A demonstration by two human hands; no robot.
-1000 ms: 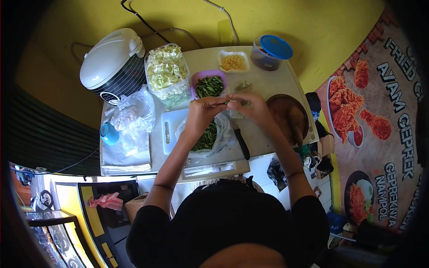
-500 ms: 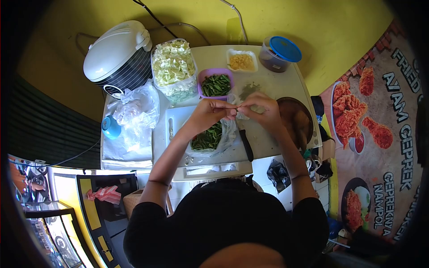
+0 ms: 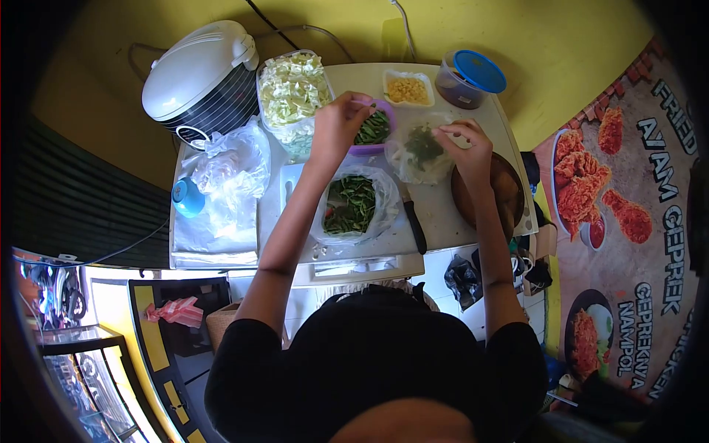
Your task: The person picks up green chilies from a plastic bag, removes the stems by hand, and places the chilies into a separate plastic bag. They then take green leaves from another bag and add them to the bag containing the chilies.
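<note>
My left hand (image 3: 341, 125) is over the left edge of a purple container (image 3: 393, 124) that holds cut green vegetable pieces (image 3: 373, 130). Its thumb and fingers are pinched together; whatever they hold is too small to name. Above a clear plastic bag (image 3: 402, 161) with green scraps (image 3: 424, 142) in it, my right hand (image 3: 470, 148) also has its fingertips pinched, and I cannot make out anything in them. Closer to my body, an opened plastic bag (image 3: 384, 210) is full of green leafy vegetables (image 3: 350, 205). A black-handled knife (image 3: 414, 225) lies to its right.
A tub of chopped cabbage (image 3: 295, 88) stands behind my left hand, beside a rice cooker (image 3: 199, 74). At the back are a tray of yellow pieces (image 3: 407, 90) and a blue-lidded tub (image 3: 473, 77). A brown bowl (image 3: 459, 193) sits under my right forearm.
My hands were together over the middle of the table, fingertips meeting. They have parted: the left moved up to the purple container, the right to the bag of scraps.
</note>
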